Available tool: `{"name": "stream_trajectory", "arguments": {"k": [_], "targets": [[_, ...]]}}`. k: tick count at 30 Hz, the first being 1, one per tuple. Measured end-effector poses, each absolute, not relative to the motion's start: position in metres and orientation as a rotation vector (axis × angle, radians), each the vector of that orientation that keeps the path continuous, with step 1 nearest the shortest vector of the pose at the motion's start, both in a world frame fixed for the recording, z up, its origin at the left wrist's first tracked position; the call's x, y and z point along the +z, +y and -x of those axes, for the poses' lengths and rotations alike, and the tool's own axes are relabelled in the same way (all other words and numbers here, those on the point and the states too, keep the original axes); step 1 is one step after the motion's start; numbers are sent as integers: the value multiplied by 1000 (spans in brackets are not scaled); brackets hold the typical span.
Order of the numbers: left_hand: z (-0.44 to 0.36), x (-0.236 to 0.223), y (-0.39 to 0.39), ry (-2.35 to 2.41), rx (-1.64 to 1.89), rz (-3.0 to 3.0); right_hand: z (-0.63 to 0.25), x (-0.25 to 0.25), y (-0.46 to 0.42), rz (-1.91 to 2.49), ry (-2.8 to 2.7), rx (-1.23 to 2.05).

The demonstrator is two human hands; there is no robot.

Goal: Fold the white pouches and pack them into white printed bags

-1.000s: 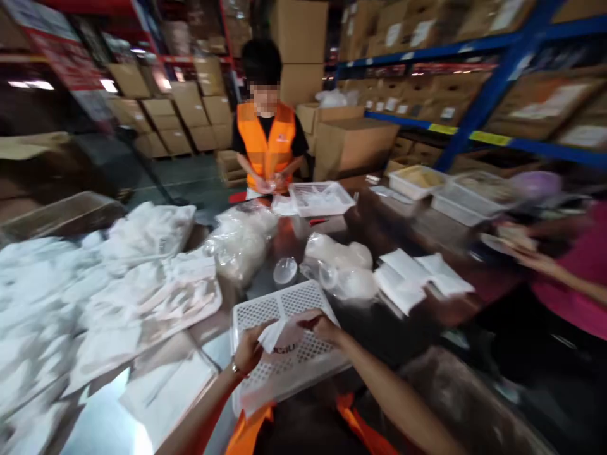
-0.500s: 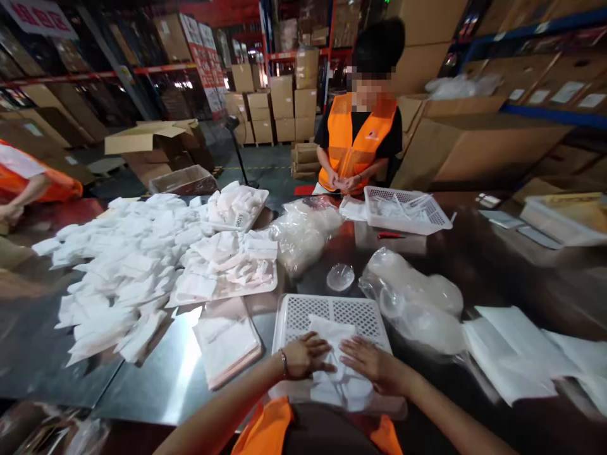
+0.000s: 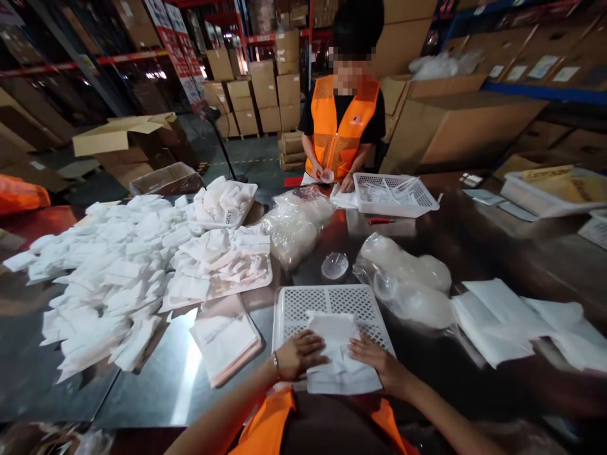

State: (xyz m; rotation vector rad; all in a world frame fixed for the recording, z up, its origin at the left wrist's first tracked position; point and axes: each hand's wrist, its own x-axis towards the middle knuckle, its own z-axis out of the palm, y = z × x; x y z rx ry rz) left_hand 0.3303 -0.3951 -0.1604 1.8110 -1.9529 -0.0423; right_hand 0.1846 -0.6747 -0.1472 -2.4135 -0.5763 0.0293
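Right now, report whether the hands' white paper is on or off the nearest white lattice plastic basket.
On: the white paper lies across the basket, covering some holes.

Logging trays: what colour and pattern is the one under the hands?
The tray is white with a lattice of holes, clearest in the head view.

Handled white pouch (image 3: 342,374): one
Upturned perforated basket (image 3: 327,296): one
Loose clear bowl (image 3: 334,266): one
Clear-bag bundles (image 3: 412,294): two
Red tool (image 3: 380,220): one
Packet-filled trays (image 3: 258,283): two
Heaped packets (image 3: 114,272): beyond counting
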Motion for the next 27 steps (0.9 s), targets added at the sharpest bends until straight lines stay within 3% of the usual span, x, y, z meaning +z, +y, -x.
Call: {"name": "stream_trajectory", "arguments": {"k": [6, 12, 17, 27], "targets": [[-299, -153, -399, -1329, 120, -1685, -165, -146, -654, 2130, 67, -130], [-290, -158, -414, -618, -49, -2090, -182, -153, -632, 2023, 560, -390], [-305, -166, -428, -513, -264, -2333, -195, -155, -623, 2103, 677, -556], [-313, -151, -438, -461, -342, -2509, -199, -162, -621, 2199, 746, -645]]}}
